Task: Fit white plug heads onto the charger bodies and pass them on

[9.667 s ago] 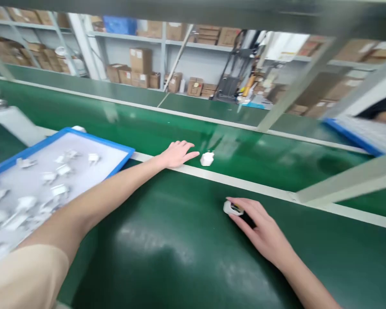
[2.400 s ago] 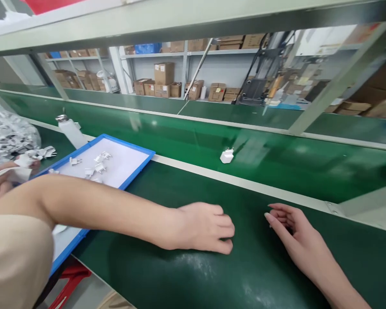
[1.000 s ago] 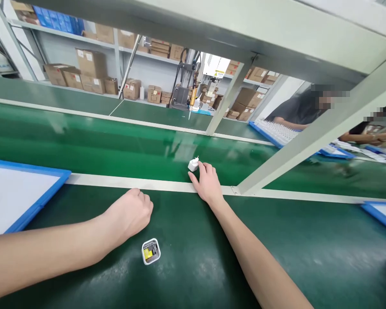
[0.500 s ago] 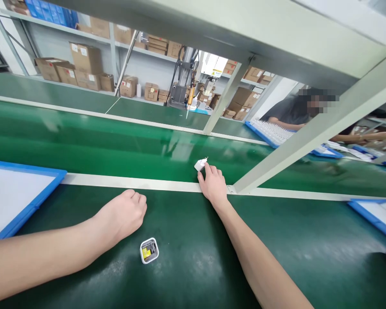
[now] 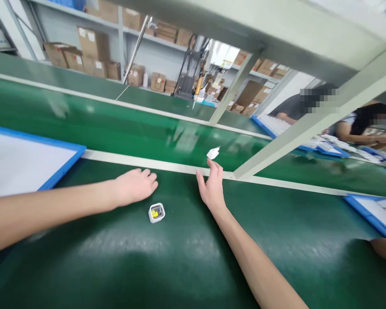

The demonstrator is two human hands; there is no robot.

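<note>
My right hand [image 5: 213,186] reaches to the pale strip along the belt, palm turned inward. Its thumb and fingers are apart, and I see nothing held in them. Just beyond its fingertips, on the shiny green belt, is a white plug piece [image 5: 212,153] with thin metal pins. My left hand [image 5: 137,185] hovers over the dark green table, back upward, fingers loosely bent and slightly apart; its palm is hidden. Below its fingertips stands a small white charger housing [image 5: 156,213], open at the top, with yellow and dark electronic parts inside.
Blue-rimmed trays lie at left [image 5: 67,165] and right [image 5: 366,210]. A slanted metal post [image 5: 276,150] rises right of my right hand. Across the belt stands a dispensing machine [image 5: 196,73], before shelves of cardboard boxes [image 5: 94,43]. Two people sit at the far right.
My right hand has let go of the white plug piece and drawn back slightly, its fingers spreading. My left hand's fingers have loosened. The view has shifted, so the housing appears higher.
</note>
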